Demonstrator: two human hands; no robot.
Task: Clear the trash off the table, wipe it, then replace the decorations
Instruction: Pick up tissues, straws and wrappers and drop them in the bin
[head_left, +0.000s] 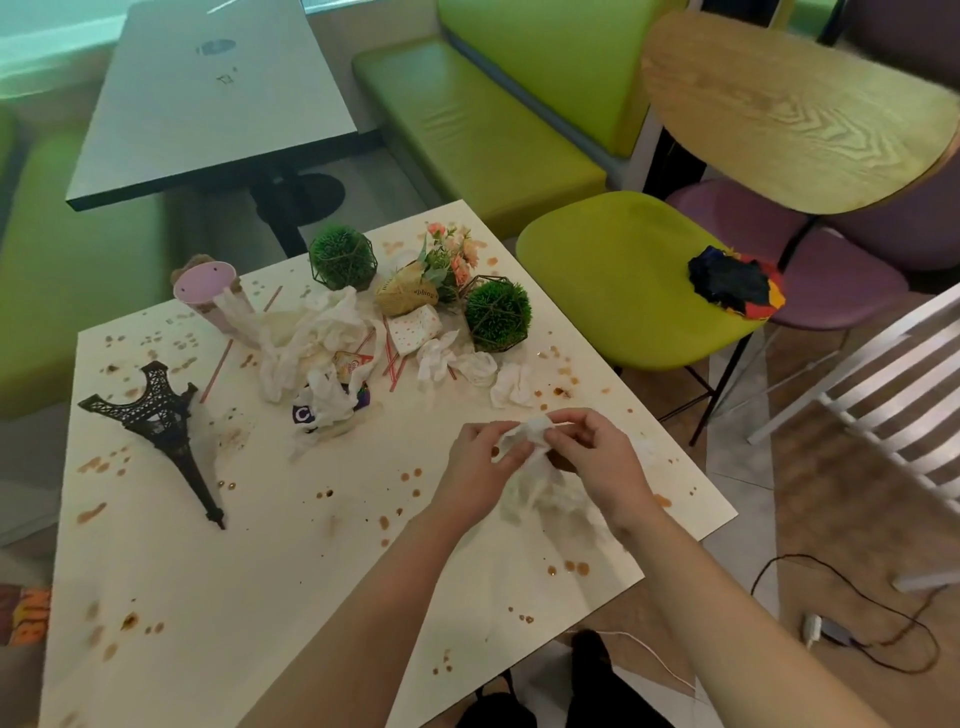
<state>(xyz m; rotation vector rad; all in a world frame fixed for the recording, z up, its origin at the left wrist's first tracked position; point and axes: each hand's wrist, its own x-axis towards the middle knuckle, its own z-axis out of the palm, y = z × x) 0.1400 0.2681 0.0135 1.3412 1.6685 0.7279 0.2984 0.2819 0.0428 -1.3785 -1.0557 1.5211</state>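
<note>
Landmark = tower model (165, 415), laid on its side at the left of the table (291, 582). Cup (210, 296) placed behind it. Heap of crumpled napkins (317, 348) and straws (392, 358) found right of the tower. Two moss balls (343, 258) (497, 315) set further right and behind, flower bunch (441, 265) between them. Both hands (480, 467) (597, 457) positioned right of the tower, nearer the front edge, a tissue (530, 436) held between them. Chair (623, 280) located beyond the table's right edge, a cloth (735, 283) on its seat

head cam | 1 view | looks forward-down | close over table (291, 571)
</note>
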